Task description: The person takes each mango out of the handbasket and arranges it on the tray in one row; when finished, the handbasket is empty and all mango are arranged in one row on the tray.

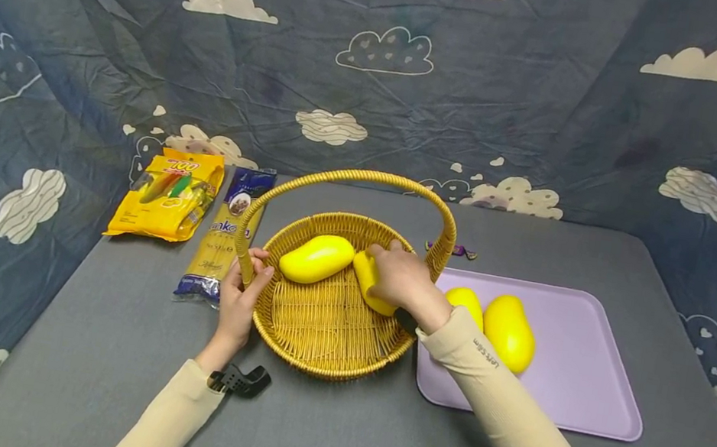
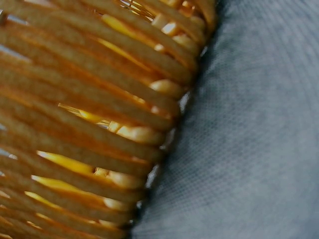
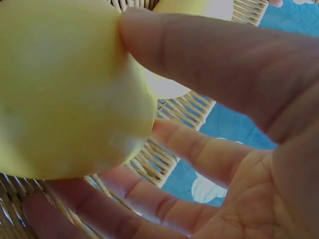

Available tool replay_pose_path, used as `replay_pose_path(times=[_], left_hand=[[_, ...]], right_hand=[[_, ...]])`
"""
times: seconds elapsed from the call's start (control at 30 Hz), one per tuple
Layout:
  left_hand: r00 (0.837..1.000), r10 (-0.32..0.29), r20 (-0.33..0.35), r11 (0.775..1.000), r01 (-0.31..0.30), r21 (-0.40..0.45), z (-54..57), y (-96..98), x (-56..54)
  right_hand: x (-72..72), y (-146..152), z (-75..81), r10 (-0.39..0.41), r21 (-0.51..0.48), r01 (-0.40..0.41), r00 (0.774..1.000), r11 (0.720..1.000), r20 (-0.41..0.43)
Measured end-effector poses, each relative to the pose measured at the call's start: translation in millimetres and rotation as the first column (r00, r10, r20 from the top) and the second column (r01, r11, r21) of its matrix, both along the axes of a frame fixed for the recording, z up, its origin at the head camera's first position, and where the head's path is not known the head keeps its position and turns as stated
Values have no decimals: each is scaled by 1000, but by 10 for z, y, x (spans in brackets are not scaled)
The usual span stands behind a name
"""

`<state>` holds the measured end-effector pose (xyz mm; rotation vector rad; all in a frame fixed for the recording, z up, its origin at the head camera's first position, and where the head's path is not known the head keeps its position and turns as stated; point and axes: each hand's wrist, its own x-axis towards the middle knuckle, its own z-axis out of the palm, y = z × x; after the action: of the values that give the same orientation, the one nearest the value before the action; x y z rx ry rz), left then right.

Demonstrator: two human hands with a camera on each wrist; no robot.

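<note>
A round woven wicker basket (image 1: 320,341) with a tall arched handle stands on the table. My left hand (image 1: 240,302) grips its left rim, by the foot of the handle; the left wrist view shows only the basket's woven side (image 2: 94,99) close up. Inside the basket, my right hand (image 1: 402,280) holds a yellow mango (image 1: 370,283) near the right wall. The right wrist view has the thumb on one side of this mango (image 3: 70,89) and the fingers curled under the other. Another mango (image 1: 317,259) lies at the basket's back left.
Right of the basket, a lilac tray (image 1: 587,366) carries two mangoes (image 1: 509,335), one partly behind my right sleeve. At the left lie a yellow snack bag (image 1: 171,195) and a blue-ended pasta pack (image 1: 215,248). A small purple wrapped candy (image 1: 459,251) sits behind the tray.
</note>
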<state>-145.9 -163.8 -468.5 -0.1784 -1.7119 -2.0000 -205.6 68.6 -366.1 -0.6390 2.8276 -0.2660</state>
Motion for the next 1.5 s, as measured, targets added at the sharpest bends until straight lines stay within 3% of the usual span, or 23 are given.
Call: replay_pose_path(times=[0.2,0.47,0.97,1.27,1.5], left_hand=[[1000,7,-10,1000,-6,28,-6,0,-11],[1000,3,-17,1000,-3,27,-2,3,-20],[1000,3,-6,1000,-3,10,-17,1,-8],[1000,-11,-8,1000,11,3,1,-1,-5],[1000,2,-7,1000,-2,1,0,-5,-6]], right_hand=[[-61,10,4,1,-33,0,999,999,37],[-113,50,45,27,-118,-9,987,993,156],[-91,67,-12,17,-132,8,982,991,187],[-77,91,-32,42,-140,-19,986,990,164],[-58,59,-41,49,-164,-13,974,986,219]])
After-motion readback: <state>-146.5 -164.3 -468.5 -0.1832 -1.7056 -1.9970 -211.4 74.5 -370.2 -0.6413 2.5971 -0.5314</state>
